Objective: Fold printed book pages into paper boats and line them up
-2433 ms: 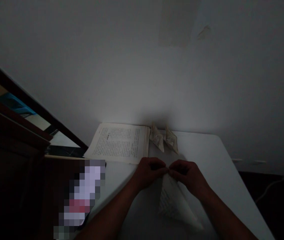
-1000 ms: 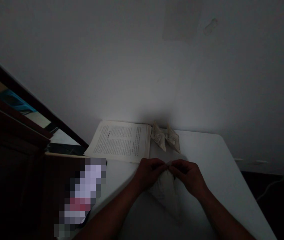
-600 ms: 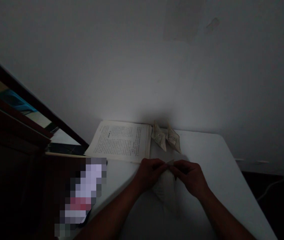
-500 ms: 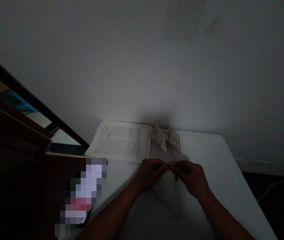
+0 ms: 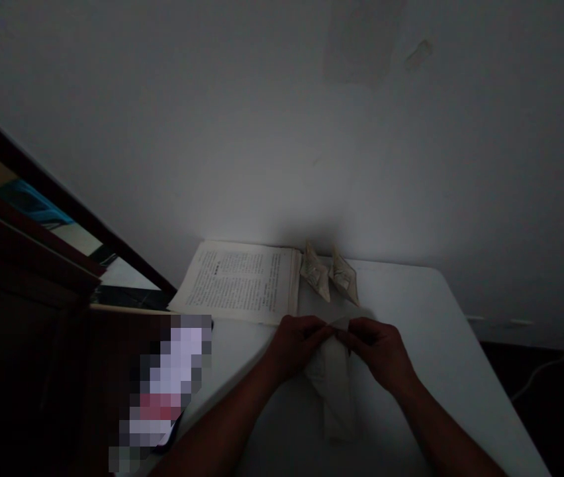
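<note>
Head view: left hand [image 5: 294,344] and right hand [image 5: 378,348] pinch the top tip of the folded page [image 5: 334,387], each grip closed on it. Page lies on the counter [image 5: 423,311] near the open book [image 5: 239,281]. Even pressure likely keeps the crease clean.

The left hand [image 5: 294,344] and the right hand [image 5: 378,348] are both bare, with rounded knuckles showing along their backs. The light is so dim that nails, lines and fine marks on the hands cannot be made out. Behind the left hand runs the bare left forearm [image 5: 222,424], and behind the right hand the bare right forearm [image 5: 441,430]. Both are uncovered from the wrist to the lower edge, lean and widening evenly away from the hands. Shadow flattens their surfaces.
</note>
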Demonstrator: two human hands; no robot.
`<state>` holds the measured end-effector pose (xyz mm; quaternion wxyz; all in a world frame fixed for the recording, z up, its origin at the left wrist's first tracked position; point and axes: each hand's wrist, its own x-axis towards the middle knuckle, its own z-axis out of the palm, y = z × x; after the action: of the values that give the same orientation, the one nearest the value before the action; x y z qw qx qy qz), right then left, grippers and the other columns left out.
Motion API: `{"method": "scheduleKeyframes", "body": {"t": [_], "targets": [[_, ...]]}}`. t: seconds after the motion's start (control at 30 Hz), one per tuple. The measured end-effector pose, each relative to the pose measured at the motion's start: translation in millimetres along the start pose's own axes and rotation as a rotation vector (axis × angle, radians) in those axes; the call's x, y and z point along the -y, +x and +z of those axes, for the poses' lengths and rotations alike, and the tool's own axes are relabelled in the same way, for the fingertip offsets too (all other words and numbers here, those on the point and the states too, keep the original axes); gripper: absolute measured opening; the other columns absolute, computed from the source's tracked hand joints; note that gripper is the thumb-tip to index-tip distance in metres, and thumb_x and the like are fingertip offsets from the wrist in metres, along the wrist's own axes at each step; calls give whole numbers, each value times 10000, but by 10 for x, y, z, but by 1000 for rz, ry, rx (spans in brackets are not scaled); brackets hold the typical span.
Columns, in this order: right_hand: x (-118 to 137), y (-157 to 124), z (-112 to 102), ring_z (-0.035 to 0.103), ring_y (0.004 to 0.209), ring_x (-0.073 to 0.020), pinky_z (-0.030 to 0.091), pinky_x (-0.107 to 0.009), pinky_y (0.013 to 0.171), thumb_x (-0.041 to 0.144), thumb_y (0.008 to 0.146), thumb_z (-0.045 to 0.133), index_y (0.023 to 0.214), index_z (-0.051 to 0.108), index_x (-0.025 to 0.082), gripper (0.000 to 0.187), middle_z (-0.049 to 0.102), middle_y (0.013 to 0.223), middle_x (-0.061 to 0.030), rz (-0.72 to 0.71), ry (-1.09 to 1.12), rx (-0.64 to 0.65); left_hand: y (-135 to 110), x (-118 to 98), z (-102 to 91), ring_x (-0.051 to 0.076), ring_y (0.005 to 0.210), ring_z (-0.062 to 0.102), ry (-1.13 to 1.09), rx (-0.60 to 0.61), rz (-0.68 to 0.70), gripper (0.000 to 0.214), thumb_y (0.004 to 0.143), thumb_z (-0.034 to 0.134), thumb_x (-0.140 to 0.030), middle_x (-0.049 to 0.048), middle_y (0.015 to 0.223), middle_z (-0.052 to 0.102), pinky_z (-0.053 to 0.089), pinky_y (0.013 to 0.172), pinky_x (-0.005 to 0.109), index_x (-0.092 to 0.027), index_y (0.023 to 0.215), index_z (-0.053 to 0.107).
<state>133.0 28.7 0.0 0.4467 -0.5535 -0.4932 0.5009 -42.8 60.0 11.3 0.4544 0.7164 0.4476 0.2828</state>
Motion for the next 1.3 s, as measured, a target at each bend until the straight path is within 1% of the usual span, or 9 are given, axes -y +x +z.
{"method": "scheduleKeyframes", "body": {"t": [0.07,0.17,0.33,0.57,0.77,0.93,1.1,1.2,1.3], "targets": [[-13,1,8,610,591,-162,498,-268,552,379,628,747,770,694,191,242,675,650,-15,18,28,22,-2,-2,-4,121,612,566,5,-18,20,264,843,519,-318,-7,620,638,386,570,201,-154,741,698],[-16,-3,1,589,553,-153,479,-260,520,384,634,737,718,683,181,226,653,607,-8,27,-22,21,-1,-2,-5,114,598,555,-21,-44,-4,259,835,533,-321,-12,610,628,380,562,194,-149,730,696],[34,1,-32,517,485,-121,421,-231,468,365,659,712,543,594,172,254,555,494,24,-13,-84,-21,0,14,-28,105,572,525,-64,38,-68,266,814,555,-345,-12,605,614,353,525,186,-134,732,695],[45,10,-27,490,485,-98,382,-207,456,301,642,726,583,596,171,194,552,515,41,56,14,88,7,14,-35,106,580,519,-166,6,-88,257,793,570,-330,-10,594,604,359,545,193,-126,705,701],[34,-1,-64,472,462,-100,367,-216,440,330,674,703,507,570,173,265,530,473,33,38,-56,48,16,24,-48,94,517,485,-276,82,-164,264,749,615,-357,-24,545,559,335,495,190,-116,678,696],[13,3,-66,488,463,-103,367,-217,440,359,698,687,511,575,168,290,552,482,26,50,-41,136,19,46,-42,89,513,498,-359,11,-133,275,747,625,-366,-21,539,562,353,489,184,-115,651,683],[15,-5,-71,501,466,-107,377,-218,446,368,703,682,523,598,167,282,560,481,27,18,-59,49,11,43,-32,114,458,544,-428,42,-198,319,710,654,-413,0,498,585,408,447,201,-113,603,660],[19,-11,-70,538,504,-128,405,-233,475,381,691,686,597,645,170,235,606,539,13,32,-39,62,0,28,-32,117,425,548,-492,28,-212,326,707,655,-417,-2,471,577,430,421,208,-117,582,643],[13,-14,-72,543,511,-138,411,-242,483,388,688,690,560,630,167,263,600,527,4,15,-64,42,3,13,-34,115,432,566,-521,17,-218,276,680,691,-380,-2,500,600,443,420,202,-119,600,650]]}}
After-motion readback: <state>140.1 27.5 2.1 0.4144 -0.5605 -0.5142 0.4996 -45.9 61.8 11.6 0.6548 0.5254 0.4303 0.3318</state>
